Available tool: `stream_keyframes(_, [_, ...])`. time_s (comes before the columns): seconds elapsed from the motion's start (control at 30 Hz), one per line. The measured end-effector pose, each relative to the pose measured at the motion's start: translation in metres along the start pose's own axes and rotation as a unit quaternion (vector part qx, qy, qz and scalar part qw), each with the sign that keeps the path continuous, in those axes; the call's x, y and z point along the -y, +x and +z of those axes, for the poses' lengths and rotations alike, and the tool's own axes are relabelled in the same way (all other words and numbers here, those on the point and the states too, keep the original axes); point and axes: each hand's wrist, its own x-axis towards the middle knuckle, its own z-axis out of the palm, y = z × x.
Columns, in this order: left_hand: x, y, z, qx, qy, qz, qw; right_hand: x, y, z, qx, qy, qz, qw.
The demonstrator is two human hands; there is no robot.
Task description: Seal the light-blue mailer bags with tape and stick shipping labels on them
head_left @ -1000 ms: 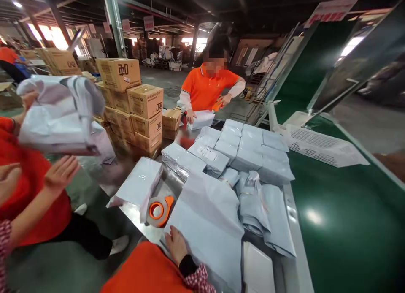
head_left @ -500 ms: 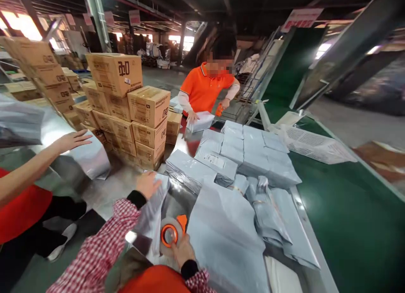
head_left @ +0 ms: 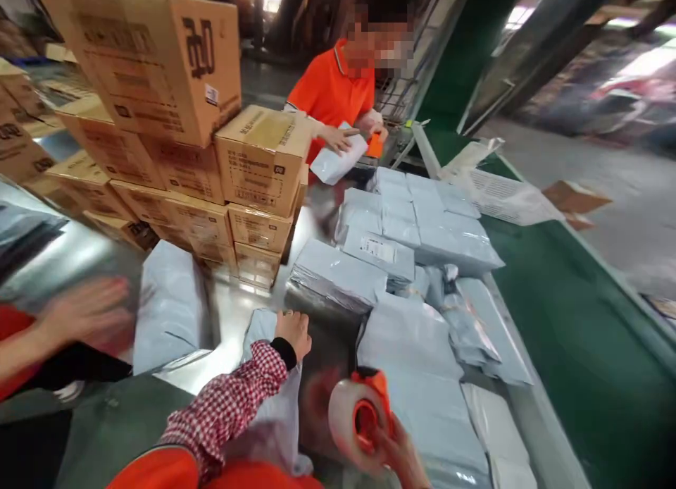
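Observation:
My left hand (head_left: 293,332), in a red checked sleeve, is closed on the top edge of a grey plastic mailer bag (head_left: 274,404) that lies on the steel table (head_left: 232,313). My right hand (head_left: 398,454) grips an orange tape dispenser (head_left: 359,413) with a roll of clear tape, lifted just above the table near its front edge. Beside it to the right lie flat grey mailer bags (head_left: 417,376).
Several packed grey parcels (head_left: 417,221) are stacked further along the table. Cardboard boxes (head_left: 174,122) tower at the left. A green conveyor belt (head_left: 570,320) runs along the right. A person in an orange shirt (head_left: 330,94) handles a parcel at the far end. Another person's blurred hand (head_left: 87,313) reaches in from the left.
My right hand has lifted the tape dispenser off the table. My left hand has closed on the bag's edge. The view has moved closer and tilted down.

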Motion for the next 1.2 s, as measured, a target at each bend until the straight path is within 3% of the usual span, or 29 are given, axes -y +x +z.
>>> stream_keyframes(0.07, [-0.008,-0.006,0.006,0.008,-0.014,0.022,1.000,0.018,-0.008,-0.017,-0.028,0.126,0.013,0.992])
stream_keyframes(0.17, [-0.019,-0.005,0.008,0.015,-0.048,0.050,0.997,0.052,-0.011,-0.025,-0.028,0.320,0.046,0.946])
stream_keyframes(0.23, [-0.023,-0.006,-0.002,0.007,-0.076,0.068,0.995,0.072,-0.011,-0.021,-0.017,0.387,0.042,0.921])
stream_keyframes(0.3, [-0.027,-0.011,-0.019,-0.003,-0.195,0.062,0.979,0.089,-0.013,-0.016,0.012,0.400,0.012,0.916])
stream_keyframes(0.33, [-0.030,-0.015,-0.029,0.016,-0.293,0.044,0.955,0.097,-0.016,-0.014,0.043,0.391,-0.009,0.919])
stream_keyframes(0.37, [-0.032,-0.021,-0.039,0.059,-0.404,0.017,0.913,0.104,-0.020,-0.013,0.080,0.372,-0.030,0.924])
stream_keyframes(0.47, [-0.039,-0.043,-0.057,0.212,-0.650,-0.084,0.725,0.125,-0.036,-0.017,0.153,0.273,-0.084,0.946])
stream_keyframes(0.53, [-0.041,-0.057,-0.060,0.251,-0.718,-0.148,0.633,0.136,-0.048,-0.024,0.155,0.186,-0.112,0.964])
stream_keyframes(0.6, [-0.041,-0.067,-0.058,0.280,-0.745,-0.192,0.574,0.145,-0.058,-0.030,0.146,0.102,-0.141,0.974])
stream_keyframes(0.67, [-0.038,-0.073,-0.053,0.314,-0.752,-0.218,0.536,0.153,-0.067,-0.035,0.147,0.039,-0.172,0.973])
stream_keyframes(0.8, [-0.031,-0.080,-0.045,0.295,-0.767,-0.248,0.513,0.164,-0.084,-0.031,0.141,-0.044,-0.197,0.969])
stream_keyframes(0.93, [-0.023,-0.083,-0.040,0.282,-0.739,-0.321,0.521,0.161,-0.092,-0.020,0.099,-0.071,-0.233,0.965])
stream_keyframes(1.0, [-0.020,-0.084,-0.042,0.302,-0.723,-0.352,0.512,0.161,-0.091,-0.019,0.123,-0.078,-0.236,0.961])
stream_keyframes(1.1, [-0.020,-0.084,-0.046,0.360,-0.713,-0.344,0.493,0.168,-0.086,-0.024,0.176,-0.101,-0.197,0.959])
stream_keyframes(1.2, [-0.022,-0.085,-0.047,0.382,-0.696,-0.321,0.516,0.170,-0.082,-0.030,0.194,-0.106,-0.188,0.957])
